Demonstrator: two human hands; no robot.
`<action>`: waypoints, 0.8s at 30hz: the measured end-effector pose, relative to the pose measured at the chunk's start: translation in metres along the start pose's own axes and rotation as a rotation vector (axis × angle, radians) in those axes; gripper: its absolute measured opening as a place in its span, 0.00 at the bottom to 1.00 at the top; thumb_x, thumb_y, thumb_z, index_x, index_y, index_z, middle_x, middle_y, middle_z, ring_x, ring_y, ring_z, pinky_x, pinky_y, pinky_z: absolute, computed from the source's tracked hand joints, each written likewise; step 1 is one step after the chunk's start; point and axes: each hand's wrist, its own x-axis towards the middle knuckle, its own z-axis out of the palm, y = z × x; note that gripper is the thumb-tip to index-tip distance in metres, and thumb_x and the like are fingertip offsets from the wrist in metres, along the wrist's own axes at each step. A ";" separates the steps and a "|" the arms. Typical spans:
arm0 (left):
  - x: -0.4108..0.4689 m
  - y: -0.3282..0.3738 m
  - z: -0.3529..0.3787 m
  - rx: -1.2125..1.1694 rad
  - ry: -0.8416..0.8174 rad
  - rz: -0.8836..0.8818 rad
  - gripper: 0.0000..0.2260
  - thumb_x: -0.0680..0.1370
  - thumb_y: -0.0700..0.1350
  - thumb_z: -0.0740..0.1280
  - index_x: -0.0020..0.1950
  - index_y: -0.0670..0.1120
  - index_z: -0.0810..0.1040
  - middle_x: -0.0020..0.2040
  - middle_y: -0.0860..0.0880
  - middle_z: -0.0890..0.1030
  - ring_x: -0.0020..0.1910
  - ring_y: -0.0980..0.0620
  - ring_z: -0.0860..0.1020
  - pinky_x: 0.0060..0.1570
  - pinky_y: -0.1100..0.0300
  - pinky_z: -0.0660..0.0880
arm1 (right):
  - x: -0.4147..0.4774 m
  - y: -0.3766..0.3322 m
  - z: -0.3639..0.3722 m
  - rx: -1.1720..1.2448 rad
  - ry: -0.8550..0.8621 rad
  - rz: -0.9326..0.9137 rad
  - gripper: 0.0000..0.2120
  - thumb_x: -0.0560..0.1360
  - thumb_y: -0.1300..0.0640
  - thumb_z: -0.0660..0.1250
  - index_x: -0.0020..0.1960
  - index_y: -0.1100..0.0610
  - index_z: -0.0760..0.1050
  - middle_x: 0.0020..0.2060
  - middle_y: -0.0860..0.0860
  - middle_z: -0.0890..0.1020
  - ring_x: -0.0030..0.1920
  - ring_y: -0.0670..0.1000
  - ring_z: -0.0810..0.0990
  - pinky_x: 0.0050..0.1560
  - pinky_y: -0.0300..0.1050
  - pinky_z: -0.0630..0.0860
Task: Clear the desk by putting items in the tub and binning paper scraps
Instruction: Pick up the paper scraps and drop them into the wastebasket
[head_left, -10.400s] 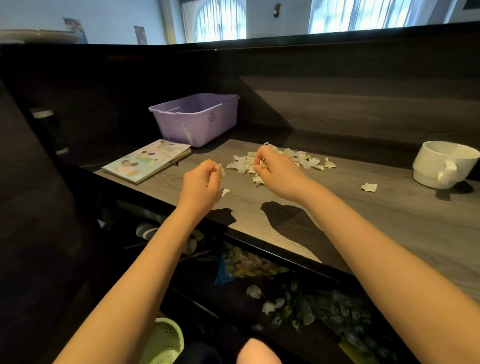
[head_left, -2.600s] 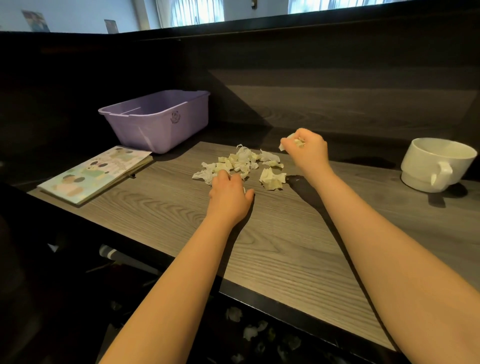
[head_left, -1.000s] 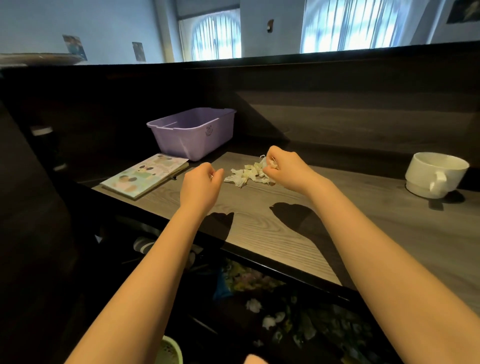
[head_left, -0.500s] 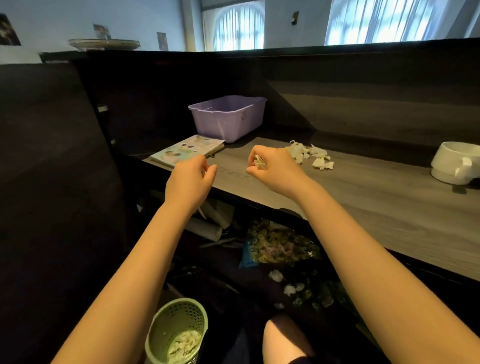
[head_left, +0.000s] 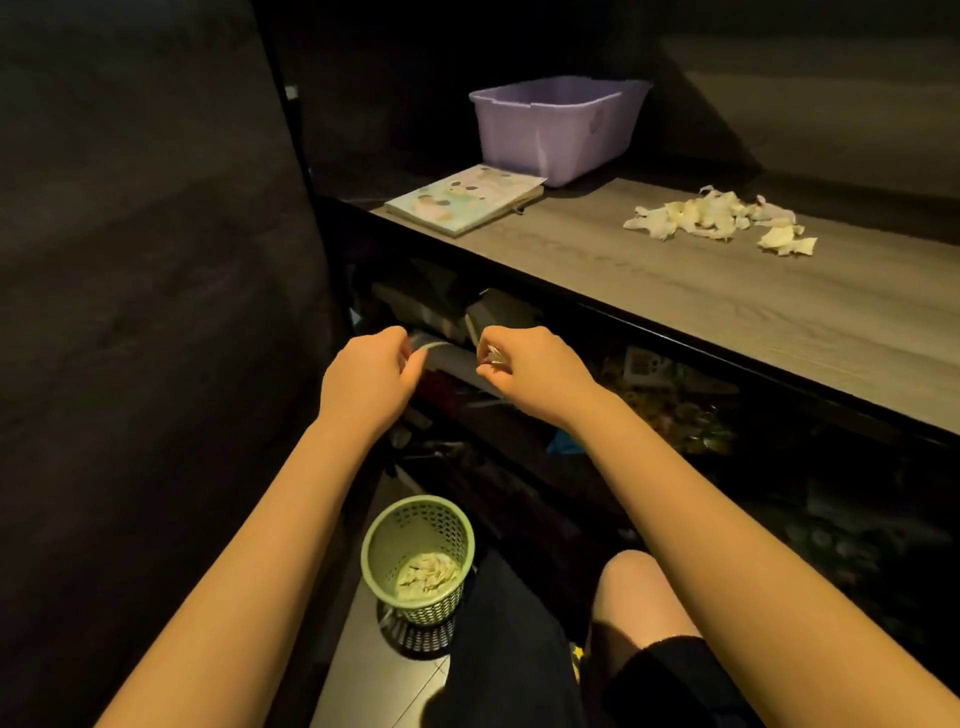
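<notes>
A pile of pale paper scraps (head_left: 719, 218) lies on the grey wooden desk (head_left: 675, 296). At the back of the desk stands the purple tub (head_left: 558, 127), with an illustrated book (head_left: 465, 203) flat in front of it. On the floor below is a small green mesh bin (head_left: 418, 556) with scraps in its bottom. My right hand (head_left: 530, 366) is in front of the desk edge, above the bin, fingers closed on a few paper scraps (head_left: 492, 357). My left hand (head_left: 366, 382) hovers beside it, fist closed; I cannot see anything in it.
A dark panel fills the left side. Under the desk, a dark shelf (head_left: 519, 364) holds cluttered items and colourful packets. My knees (head_left: 634, 587) are to the right of the bin, on the tiled floor area.
Both hands have come off the desk and dropped below its front edge, towards the bin. My view has tilted down; the mug is out of sight.
</notes>
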 end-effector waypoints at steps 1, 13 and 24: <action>-0.003 -0.009 0.007 0.010 -0.012 -0.013 0.10 0.77 0.48 0.64 0.43 0.42 0.74 0.39 0.43 0.78 0.42 0.41 0.77 0.36 0.54 0.67 | 0.001 0.002 0.012 0.004 -0.019 0.006 0.07 0.76 0.53 0.64 0.51 0.55 0.74 0.49 0.55 0.81 0.51 0.59 0.77 0.45 0.51 0.75; -0.034 -0.108 0.135 0.135 -0.334 -0.222 0.09 0.78 0.47 0.62 0.51 0.41 0.74 0.49 0.43 0.79 0.49 0.43 0.77 0.41 0.54 0.67 | 0.024 0.042 0.171 0.043 -0.321 0.147 0.06 0.77 0.54 0.62 0.53 0.54 0.73 0.51 0.56 0.80 0.51 0.60 0.77 0.41 0.46 0.68; -0.057 -0.183 0.238 0.131 -0.680 -0.372 0.12 0.78 0.43 0.61 0.60 0.42 0.69 0.57 0.42 0.73 0.53 0.41 0.76 0.50 0.49 0.73 | 0.049 0.077 0.281 0.051 -0.483 0.211 0.07 0.79 0.58 0.58 0.56 0.57 0.70 0.51 0.55 0.78 0.47 0.59 0.77 0.39 0.48 0.70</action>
